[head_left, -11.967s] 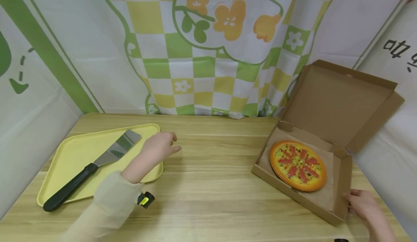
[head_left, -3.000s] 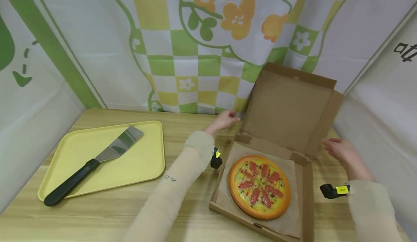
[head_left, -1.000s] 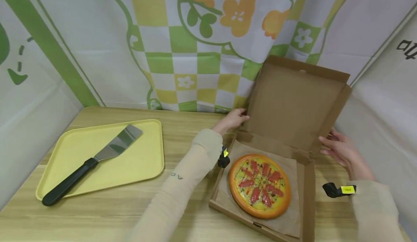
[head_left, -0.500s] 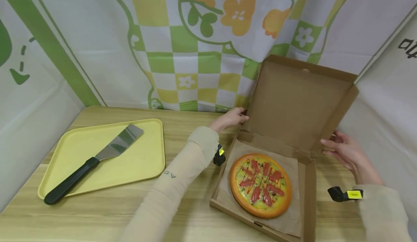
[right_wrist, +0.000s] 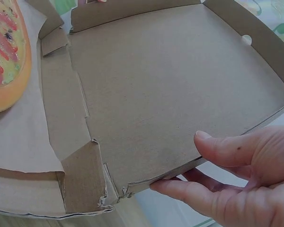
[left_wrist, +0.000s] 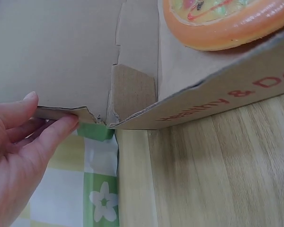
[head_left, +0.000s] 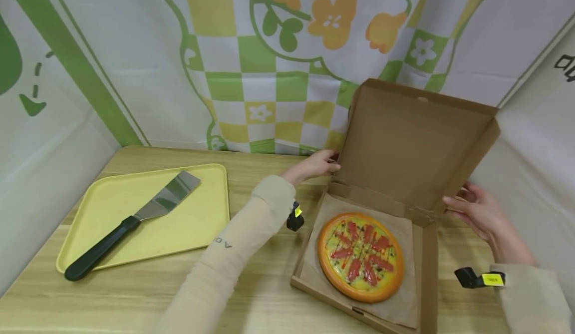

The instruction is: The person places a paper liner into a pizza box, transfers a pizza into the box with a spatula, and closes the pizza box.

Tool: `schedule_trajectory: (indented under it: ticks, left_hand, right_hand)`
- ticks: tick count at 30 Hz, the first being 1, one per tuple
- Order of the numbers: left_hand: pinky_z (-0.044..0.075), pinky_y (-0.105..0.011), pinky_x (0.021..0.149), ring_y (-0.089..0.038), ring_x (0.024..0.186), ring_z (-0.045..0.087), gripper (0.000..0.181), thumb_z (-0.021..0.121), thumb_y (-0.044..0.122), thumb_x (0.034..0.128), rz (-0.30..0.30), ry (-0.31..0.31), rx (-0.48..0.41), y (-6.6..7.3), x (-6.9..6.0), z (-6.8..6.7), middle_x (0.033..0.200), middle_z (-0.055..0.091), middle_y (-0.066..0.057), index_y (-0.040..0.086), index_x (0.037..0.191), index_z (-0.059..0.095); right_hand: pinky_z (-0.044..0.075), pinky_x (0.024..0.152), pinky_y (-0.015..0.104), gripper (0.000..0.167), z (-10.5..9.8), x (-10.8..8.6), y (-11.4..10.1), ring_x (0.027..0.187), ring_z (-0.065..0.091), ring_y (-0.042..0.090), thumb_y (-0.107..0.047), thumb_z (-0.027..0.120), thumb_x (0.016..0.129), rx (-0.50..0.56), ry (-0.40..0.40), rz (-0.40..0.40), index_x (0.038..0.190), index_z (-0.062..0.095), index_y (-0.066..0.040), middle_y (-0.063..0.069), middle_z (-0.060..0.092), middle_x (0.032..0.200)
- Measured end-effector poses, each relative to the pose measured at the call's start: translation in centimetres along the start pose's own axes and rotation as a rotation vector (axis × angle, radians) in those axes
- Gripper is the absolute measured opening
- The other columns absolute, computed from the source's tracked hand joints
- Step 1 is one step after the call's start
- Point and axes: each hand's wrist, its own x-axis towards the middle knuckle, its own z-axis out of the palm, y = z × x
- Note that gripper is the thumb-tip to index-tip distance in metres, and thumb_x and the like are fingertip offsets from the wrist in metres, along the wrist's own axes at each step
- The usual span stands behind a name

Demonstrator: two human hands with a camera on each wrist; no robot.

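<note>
A brown cardboard pizza box stands in the head view with its lid (head_left: 413, 144) raised and leaning back. On paper in its base (head_left: 430, 274) lies a whole round pizza (head_left: 359, 259) with red strips on top. My left hand (head_left: 314, 166) pinches the lid's left edge near the hinge; in the left wrist view the thumb of that hand (left_wrist: 23, 151) is on the inner side, fingers behind. At the lid's right edge, my right hand (head_left: 482, 214) grips low down. The right wrist view shows this hand (right_wrist: 236, 175) with the thumb inside and fingers underneath.
A yellow tray (head_left: 197, 224) lies on the left of the wooden table (head_left: 256, 284). Across it rests a metal spatula (head_left: 168, 194), its black handle overhanging the tray's front rim. A checkered cloth (head_left: 258, 89) hangs behind, close to the lid. White walls stand at both sides.
The box has come from the far right towards the middle. Both hands, apart from the lid three seconds ago, now hold its side edges. The lid's right side has shifted slightly right.
</note>
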Motion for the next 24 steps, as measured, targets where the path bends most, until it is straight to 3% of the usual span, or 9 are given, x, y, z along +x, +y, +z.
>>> schedule_trajectory:
  ticks: [3,5,8,10,12,14,17,20,24]
  left_hand:
    - [0.051,-0.029,0.079,-0.021,0.111,0.053,0.061,0.059,0.012,0.0884,-0.011,0.004,0.085,5.2,-5.1,0.7,0.140,0.037,-0.010,0.007,0.141,0.029]
    - [0.050,-0.027,0.078,-0.021,0.112,0.053,0.059,0.058,0.011,0.0890,0.024,0.000,0.122,8.4,-8.5,1.1,0.140,0.036,-0.012,0.003,0.140,0.030]
    - [0.049,-0.025,0.080,-0.018,0.114,0.050,0.059,0.059,0.012,0.0887,0.048,-0.014,0.155,11.7,-12.1,1.3,0.141,0.036,-0.009,0.004,0.140,0.030]
    - [0.050,-0.023,0.078,-0.018,0.114,0.051,0.060,0.061,0.013,0.0875,0.089,-0.014,0.181,12.4,-13.2,1.3,0.139,0.039,-0.010,0.003,0.139,0.032]
    - [0.049,-0.022,0.078,-0.015,0.113,0.051,0.061,0.062,0.015,0.0868,0.086,-0.026,0.184,13.4,-14.5,1.1,0.138,0.040,-0.007,0.006,0.139,0.032]
    - [0.048,-0.022,0.082,-0.015,0.116,0.049,0.060,0.061,0.015,0.0878,0.063,-0.043,0.204,15.4,-16.7,1.1,0.138,0.040,-0.006,0.008,0.140,0.031]
    - [0.045,-0.026,0.088,-0.020,0.121,0.045,0.057,0.056,0.011,0.0902,0.051,-0.061,0.235,18.9,-20.3,1.5,0.137,0.040,-0.011,0.004,0.140,0.030]
    - [0.042,-0.029,0.093,-0.027,0.125,0.040,0.051,0.050,0.002,0.0916,0.067,-0.078,0.270,21.6,-23.0,2.0,0.135,0.039,-0.020,-0.004,0.137,0.028]
    - [0.041,-0.030,0.094,-0.032,0.126,0.037,0.048,0.048,-0.003,0.0912,0.104,-0.111,0.254,22.7,-24.6,2.1,0.134,0.038,-0.025,-0.009,0.134,0.027]
  right_hand:
    - [0.051,0.072,0.019,0.088,0.2,-0.2,0.1,0.085,0.057,-0.005,0.003,0.053,0.088,-0.025,-0.003,-0.001,0.136,-0.021,0.008,0.040,-0.019,0.136]
    - [0.050,0.072,0.018,0.088,0.3,-0.4,0.1,0.085,0.056,-0.007,0.003,0.053,0.089,-0.044,-0.005,0.003,0.135,-0.021,0.007,0.039,-0.021,0.136]
    - [0.050,0.073,0.018,0.088,0.4,-0.7,0.1,0.086,0.054,-0.008,0.003,0.053,0.088,-0.068,-0.007,-0.003,0.136,-0.020,0.007,0.039,-0.019,0.137]
    - [0.050,0.073,0.019,0.086,0.5,-0.8,0.2,0.087,0.055,-0.007,0.004,0.054,0.088,-0.071,-0.003,-0.020,0.138,-0.017,0.008,0.039,-0.013,0.139]
    - [0.050,0.073,0.019,0.085,0.7,-1.0,0.3,0.088,0.054,-0.006,0.005,0.055,0.087,-0.093,-0.002,-0.042,0.138,-0.013,0.010,0.040,-0.006,0.137]
    - [0.050,0.073,0.019,0.083,0.8,-1.1,0.4,0.088,0.053,-0.008,0.005,0.055,0.087,-0.143,0.003,-0.058,0.138,-0.010,0.012,0.042,-0.001,0.134]
    - [0.050,0.073,0.018,0.080,0.9,-1.4,0.4,0.090,0.047,-0.014,-0.001,0.056,0.088,-0.291,0.014,-0.070,0.138,-0.005,0.014,0.043,0.007,0.134]
    - [0.049,0.073,0.017,0.077,1.1,-1.7,0.5,0.091,0.042,-0.017,-0.006,0.057,0.089,-0.418,0.031,-0.075,0.138,0.000,0.016,0.043,0.015,0.134]
    - [0.048,0.072,0.015,0.074,1.1,-2.0,0.7,0.092,0.041,-0.017,-0.006,0.057,0.089,-0.459,0.037,-0.088,0.137,0.005,0.017,0.041,0.019,0.132]
